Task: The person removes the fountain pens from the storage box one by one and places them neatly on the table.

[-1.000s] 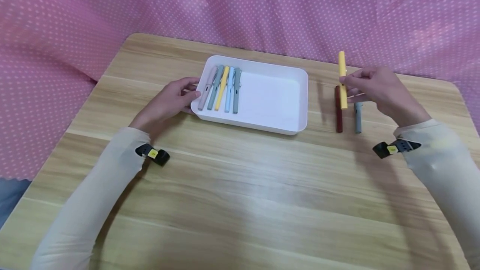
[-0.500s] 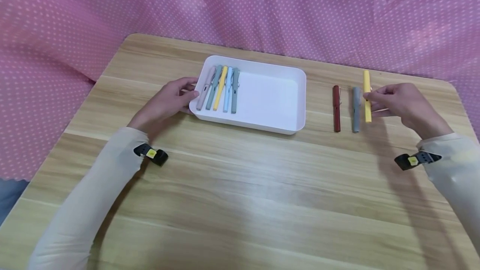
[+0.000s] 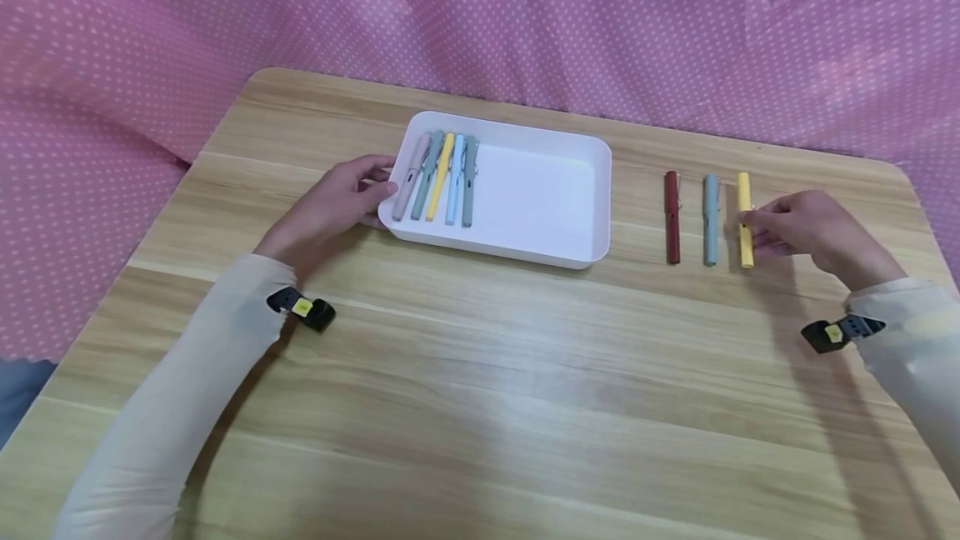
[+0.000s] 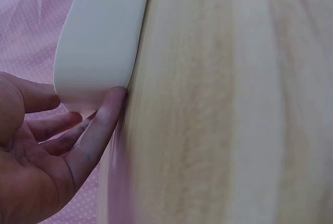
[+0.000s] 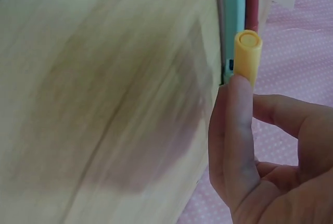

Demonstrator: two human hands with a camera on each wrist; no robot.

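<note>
My left hand [image 3: 330, 202] holds the left end of a white tray [image 3: 551, 261], thumb at the rim and fingers against the outer wall [image 4: 99, 41]. Several capped pens, including a yellow pen [image 3: 441, 177], lie side by side at the tray's left. My right hand [image 3: 817, 232] pinches another yellow pen [image 3: 745, 232] between thumb and fingers, close over the table at the right. Just left of it lies a blue-green pen [image 3: 710, 219], then a dark red pen [image 3: 672, 219], all roughly parallel. The pinched pen's end [image 5: 248, 52] points toward the right wrist camera.
The wooden table [image 3: 480, 407] stretches in front of the tray and pens. A pink dotted cloth [image 3: 525, 23] hangs behind its far edge. Black wrist cameras are strapped over both sleeves.
My right hand has carried the yellow pen right, past the red and blue-green pens, and lowered it toward the table beside them. My left hand has stayed at the tray.
</note>
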